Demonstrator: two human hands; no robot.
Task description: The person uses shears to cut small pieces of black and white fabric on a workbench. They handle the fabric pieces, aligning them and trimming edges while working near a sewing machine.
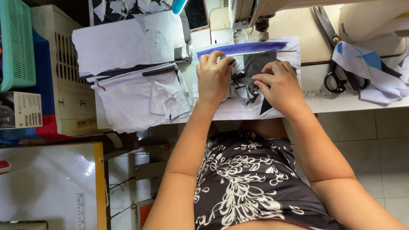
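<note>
**Both hands pin dark fabric at the sewing table**

Here the left hand (213,76) and right hand (279,85) pinch the dark fabric piece (251,72), fingers closed on its folds, holding it flat just near the sewing machine (251,12). Scissors (336,72) lie right.

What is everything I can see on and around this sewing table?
dark fabric piece: one, charcoal, table centre, under both hands
white cloth with blue strip: one, beneath the dark piece
sewing machine: one, cream, top edge
scissors: one pair, black handles, right of the hands
cut fabric stack: one pile, white with dark bits, left side of table
white and blue scraps: one heap, far right
basket: one, teal, top left
phone: one, dark screen, by the machine
ruler board: one, white with yellow edge, lower left
left hand: on the dark piece
right hand: pinching the dark piece
</note>
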